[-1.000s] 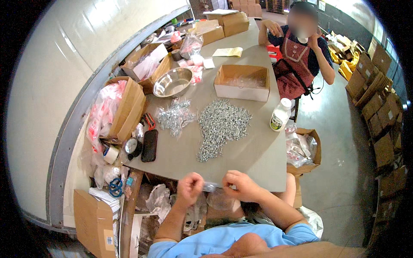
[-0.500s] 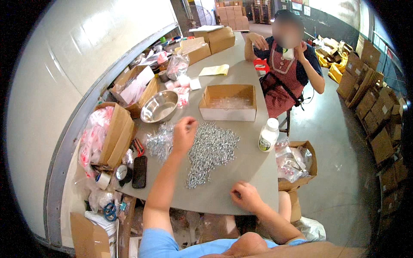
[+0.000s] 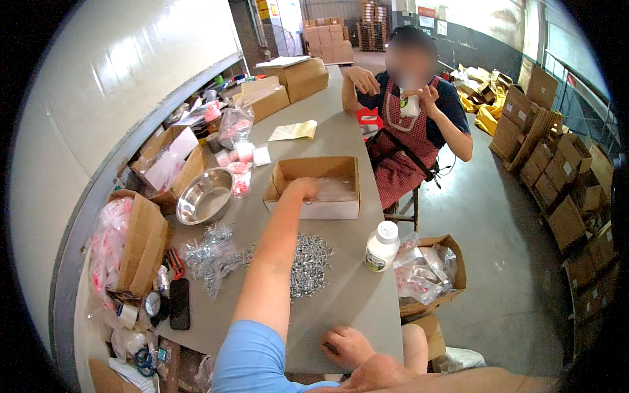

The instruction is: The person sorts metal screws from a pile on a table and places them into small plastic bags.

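Moved past the screw pile [image 3: 309, 267], the left hand [image 3: 304, 188] dips into the open carton [image 3: 333, 210] at centre, presumably sited for reach; right hand [image 3: 348, 346] curls, lower centre; neither grip's contents discernible.

The grey floor [image 3: 504, 262] reflects light right of the grey table [image 3: 357, 288]. A glossy white panel [image 3: 131, 85] borders the table's left side. The rear wall [image 3: 491, 25] is white above dark grey. A bright window [image 3: 582, 62] lies far right.

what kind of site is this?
Likely a packing workshop or warehouse: loose metal fasteners heaped on a table, cardboard boxes stacked at the back, more cartons along the right.
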